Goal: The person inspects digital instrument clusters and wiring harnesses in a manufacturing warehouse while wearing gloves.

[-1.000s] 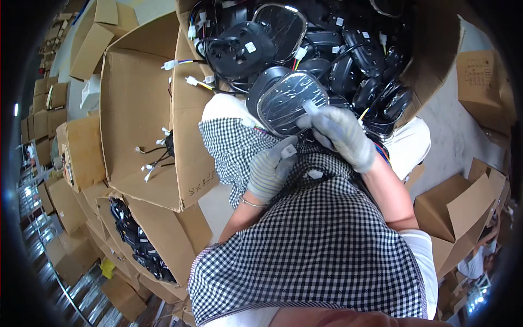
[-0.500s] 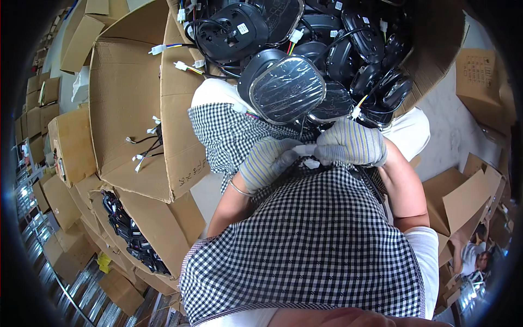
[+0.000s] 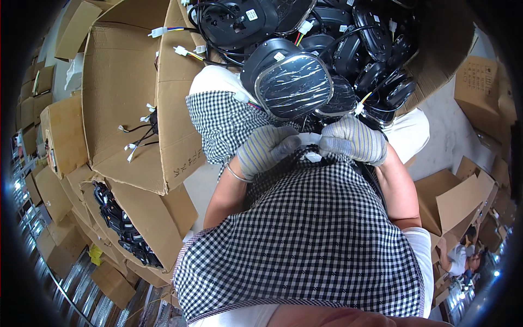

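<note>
My left hand [image 3: 266, 151], in a striped knit glove, is closed with thumb and fingers pinched on one end of a short, slightly curved white strip [image 3: 309, 138]. At the strip's other end, my right hand [image 3: 355, 140], gloved alike, pinches it too. Its exact kind is too small to make out. Just below it, against my checked apron [image 3: 305, 229], shows a small white piece [image 3: 312, 157], possibly a connector. Beyond my hands lies a black rounded unit with a film-wrapped glossy face [image 3: 294, 86], on a pile of similar black units [image 3: 237, 24] with cables and white plugs.
An open cardboard box [image 3: 122, 98] stands at the left, with a few wired plugs [image 3: 143, 133] inside. Below it, another box holds several black parts [image 3: 122, 223]. More cartons [image 3: 479, 87] stand on the right. Another person [image 3: 460, 256] is at the far lower right.
My hands have drawn slightly apart, and more of the white strip shows between them. The whole view has shifted a little.
</note>
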A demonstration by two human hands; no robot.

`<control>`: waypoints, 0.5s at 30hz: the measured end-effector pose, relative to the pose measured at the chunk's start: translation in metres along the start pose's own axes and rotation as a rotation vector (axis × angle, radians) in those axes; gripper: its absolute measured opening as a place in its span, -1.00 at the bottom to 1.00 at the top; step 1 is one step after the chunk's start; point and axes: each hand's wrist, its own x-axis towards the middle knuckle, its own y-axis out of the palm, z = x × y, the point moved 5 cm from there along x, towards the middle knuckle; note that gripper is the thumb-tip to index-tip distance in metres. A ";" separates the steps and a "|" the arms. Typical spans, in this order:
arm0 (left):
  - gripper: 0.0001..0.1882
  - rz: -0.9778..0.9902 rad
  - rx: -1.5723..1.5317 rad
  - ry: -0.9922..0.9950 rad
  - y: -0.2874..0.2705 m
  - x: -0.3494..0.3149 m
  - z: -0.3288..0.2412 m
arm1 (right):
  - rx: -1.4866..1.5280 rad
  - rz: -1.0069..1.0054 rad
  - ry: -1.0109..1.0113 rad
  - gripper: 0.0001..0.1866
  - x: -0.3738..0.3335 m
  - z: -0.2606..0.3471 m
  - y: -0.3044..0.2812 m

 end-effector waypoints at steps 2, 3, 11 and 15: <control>-0.59 -0.035 -0.050 0.025 -0.001 -0.001 -0.002 | 0.050 0.038 0.064 -0.64 0.001 -0.006 0.001; -0.61 -0.011 -0.040 0.045 -0.001 0.000 -0.002 | 0.121 0.109 0.076 -0.65 0.003 -0.006 0.003; -0.67 0.042 -0.349 0.132 0.006 -0.005 0.000 | 0.273 0.219 0.208 -0.64 0.009 -0.012 0.018; -0.73 -0.018 -0.230 0.230 0.000 -0.003 0.008 | 0.229 0.162 0.254 -0.68 0.010 -0.014 0.019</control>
